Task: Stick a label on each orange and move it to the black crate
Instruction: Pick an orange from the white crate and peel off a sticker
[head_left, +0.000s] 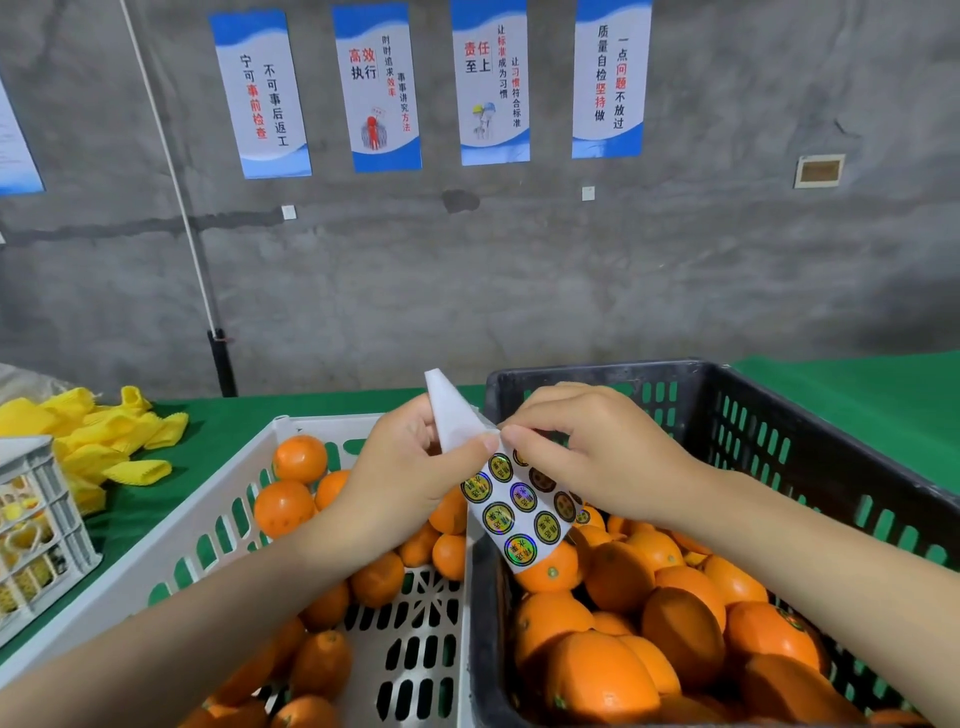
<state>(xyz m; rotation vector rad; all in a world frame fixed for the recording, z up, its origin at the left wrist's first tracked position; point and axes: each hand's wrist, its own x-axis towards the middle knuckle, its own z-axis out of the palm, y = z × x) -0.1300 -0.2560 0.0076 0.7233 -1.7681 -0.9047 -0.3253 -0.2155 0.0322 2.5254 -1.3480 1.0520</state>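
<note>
At frame centre the left hand (410, 483) pinches the folded label sheet (519, 514), its long axis running down-right. The right hand (587, 452) pinches the sheet's top fold, thumb and forefinger closed.

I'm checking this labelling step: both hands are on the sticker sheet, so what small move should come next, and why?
Probably the right hand should peel the top label free. Its fingertips pinch the sticker sheet at its fold, the left hand holds the sheet, and neither hand holds any of the oranges yet.
</note>
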